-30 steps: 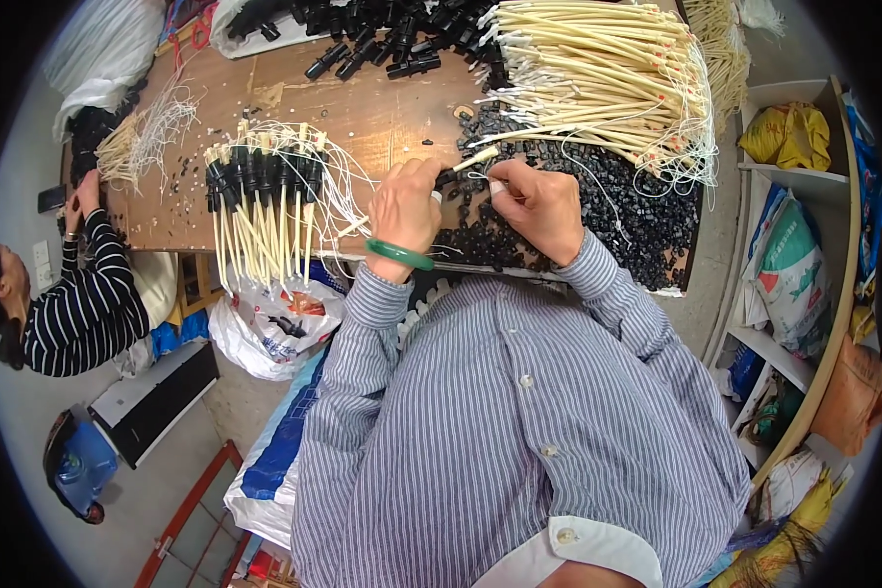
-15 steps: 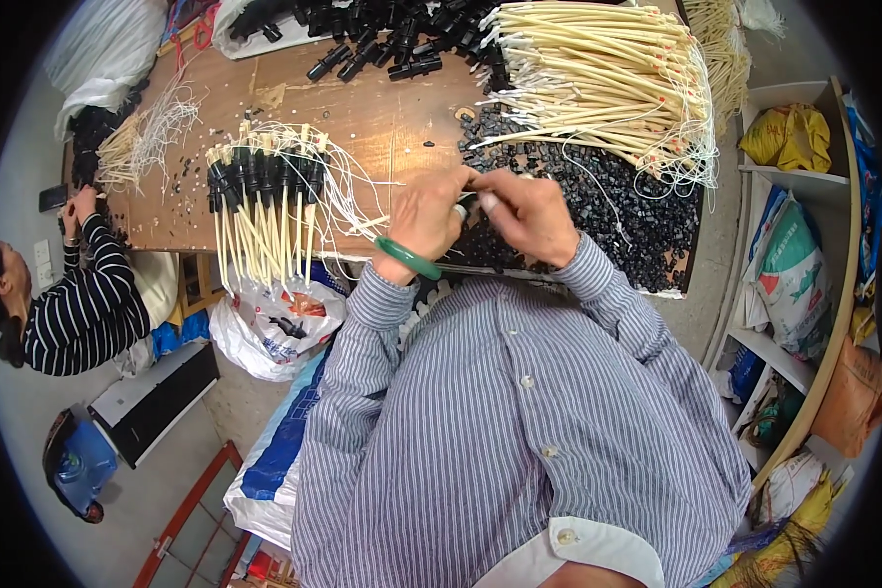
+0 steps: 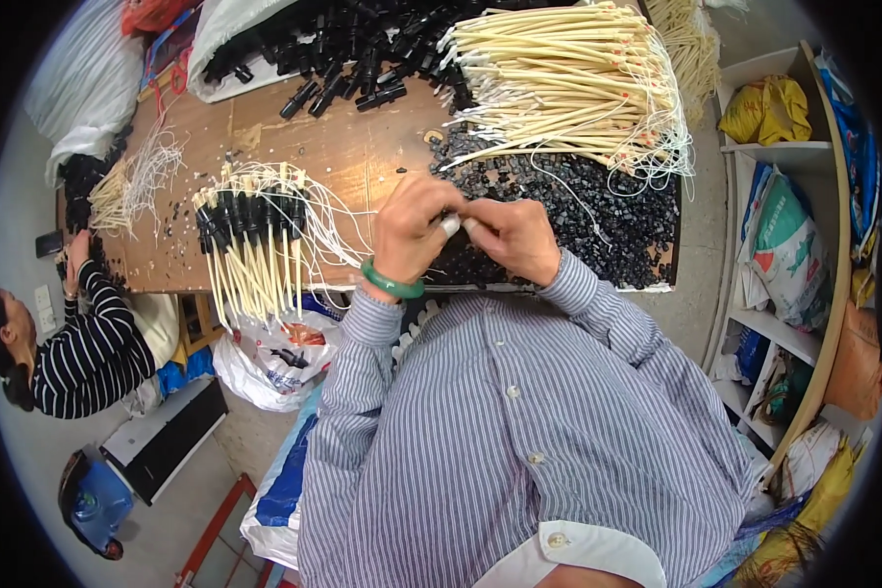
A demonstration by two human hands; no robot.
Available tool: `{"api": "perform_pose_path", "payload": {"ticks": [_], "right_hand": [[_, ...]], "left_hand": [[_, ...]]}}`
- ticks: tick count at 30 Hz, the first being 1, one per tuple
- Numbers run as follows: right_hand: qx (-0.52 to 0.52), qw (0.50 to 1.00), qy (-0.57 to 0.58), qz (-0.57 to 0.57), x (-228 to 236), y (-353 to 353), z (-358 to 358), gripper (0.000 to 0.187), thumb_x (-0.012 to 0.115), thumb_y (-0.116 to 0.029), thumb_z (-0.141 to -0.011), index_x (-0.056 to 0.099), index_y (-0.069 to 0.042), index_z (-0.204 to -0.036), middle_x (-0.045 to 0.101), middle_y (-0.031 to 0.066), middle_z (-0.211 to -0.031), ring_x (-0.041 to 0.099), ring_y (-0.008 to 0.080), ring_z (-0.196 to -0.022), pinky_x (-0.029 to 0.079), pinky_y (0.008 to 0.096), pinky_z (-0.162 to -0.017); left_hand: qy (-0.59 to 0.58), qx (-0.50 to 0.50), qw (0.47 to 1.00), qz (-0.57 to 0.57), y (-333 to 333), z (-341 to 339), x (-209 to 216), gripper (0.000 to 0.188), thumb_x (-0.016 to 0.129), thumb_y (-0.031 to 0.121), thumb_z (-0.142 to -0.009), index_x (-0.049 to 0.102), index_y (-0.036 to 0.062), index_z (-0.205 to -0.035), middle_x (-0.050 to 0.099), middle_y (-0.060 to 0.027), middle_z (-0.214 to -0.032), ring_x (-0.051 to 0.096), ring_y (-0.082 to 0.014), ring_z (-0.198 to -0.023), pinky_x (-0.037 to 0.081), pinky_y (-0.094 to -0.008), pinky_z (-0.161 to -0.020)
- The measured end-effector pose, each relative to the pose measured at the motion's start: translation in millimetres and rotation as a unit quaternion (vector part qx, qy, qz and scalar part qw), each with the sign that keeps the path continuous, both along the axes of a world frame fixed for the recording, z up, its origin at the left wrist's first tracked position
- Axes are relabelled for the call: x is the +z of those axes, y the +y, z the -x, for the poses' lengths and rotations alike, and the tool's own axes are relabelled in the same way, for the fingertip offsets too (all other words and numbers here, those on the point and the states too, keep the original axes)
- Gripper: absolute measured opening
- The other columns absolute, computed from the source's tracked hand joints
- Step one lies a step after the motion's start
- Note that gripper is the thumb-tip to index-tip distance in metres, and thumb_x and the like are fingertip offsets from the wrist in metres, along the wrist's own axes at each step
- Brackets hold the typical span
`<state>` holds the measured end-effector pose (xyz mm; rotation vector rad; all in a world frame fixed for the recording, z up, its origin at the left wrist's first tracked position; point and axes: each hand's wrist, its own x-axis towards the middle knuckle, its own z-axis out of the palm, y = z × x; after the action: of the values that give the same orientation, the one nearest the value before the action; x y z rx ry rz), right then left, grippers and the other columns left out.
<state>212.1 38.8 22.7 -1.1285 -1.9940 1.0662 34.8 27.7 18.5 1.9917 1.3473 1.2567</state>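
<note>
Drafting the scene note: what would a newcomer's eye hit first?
The big heap of cream sticks at the table's far right, with many small black bits on its near side. Then, near the table's front edge, the left hand, green bangle at its wrist, close against the right hand.

- one left hand (image 3: 409, 237), one right hand (image 3: 519, 240)
- one green bangle (image 3: 392, 283)
- one cluster of black-collared sticks (image 3: 253, 235), too crowded to count
- three piles of cream sticks (image 3: 559, 83)
- one heap of black tubes (image 3: 370, 69)
- one spread of small black pieces (image 3: 612, 218), uncountable
- one co-worker (image 3: 93, 343)
</note>
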Motion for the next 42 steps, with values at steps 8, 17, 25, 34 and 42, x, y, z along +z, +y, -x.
{"api": "perform_pose_path", "payload": {"ticks": [8, 17, 25, 34, 42], "right_hand": [[-0.082, 0.993, -0.034, 0.076, 0, -2, -17, 0.009, 0.06, -0.003, -0.081, 0.068, 0.0, -0.084, 0.058, -0.0013, -0.06, 0.041, 0.0057, -0.048, 0.032, 0.0206, -0.044], [-0.077, 0.989, 0.005, 0.123, -14, 7, 5, 0.012, 0.064, -0.011, -0.077, 0.071, -0.002, -0.081, 0.055, -0.0005, -0.051, 0.04, 0.0098, -0.042, 0.033, 0.0251, -0.042], [-0.086, 0.986, 0.001, 0.143, -15, 6, 13, 0.011, 0.064, -0.012, -0.077, 0.07, -0.003, -0.079, 0.055, -0.0003, -0.052, 0.041, 0.0102, -0.042, 0.033, 0.0257, -0.042], [-0.104, 0.994, -0.026, -0.033, -17, -3, 31, 0.008, 0.064, -0.012, -0.075, 0.069, -0.007, -0.079, 0.058, 0.0012, -0.054, 0.044, 0.0133, -0.041, 0.036, 0.0287, -0.042], [-0.128, 0.949, -0.125, -0.259, -16, -21, 38, 0.014, 0.064, -0.009, -0.075, 0.066, -0.011, -0.088, 0.06, 0.001, -0.06, 0.047, 0.0155, -0.042, 0.038, 0.0279, -0.042]], "left_hand": [[0.118, 0.086, 0.989, 0.023, 16, 43, -41, 0.028, 0.066, -0.011, -0.065, 0.069, 0.0066, -0.087, 0.066, -0.0034, -0.088, 0.055, -0.0122, -0.071, 0.049, -0.0246, -0.065], [0.078, 0.174, 0.956, 0.223, -4, 50, -13, 0.025, 0.068, -0.008, -0.069, 0.069, 0.0062, -0.09, 0.064, -0.0022, -0.084, 0.057, -0.0125, -0.068, 0.049, -0.0238, -0.061], [-0.044, 0.125, 0.966, 0.223, -2, 37, -10, 0.023, 0.065, -0.012, -0.069, 0.071, 0.004, -0.084, 0.067, -0.0017, -0.082, 0.057, -0.0104, -0.071, 0.048, -0.0211, -0.062], [-0.132, 0.08, 0.985, 0.079, -18, -12, 11, 0.023, 0.06, -0.014, -0.07, 0.071, 0.0031, -0.079, 0.064, 0.0004, -0.076, 0.054, -0.0065, -0.066, 0.044, -0.0182, -0.059], [-0.24, 0.105, 0.929, 0.261, -24, 3, 4, 0.027, 0.062, -0.011, -0.069, 0.071, 0.0054, -0.088, 0.061, 0.0019, -0.073, 0.053, -0.0049, -0.065, 0.042, -0.0165, -0.058]]}}
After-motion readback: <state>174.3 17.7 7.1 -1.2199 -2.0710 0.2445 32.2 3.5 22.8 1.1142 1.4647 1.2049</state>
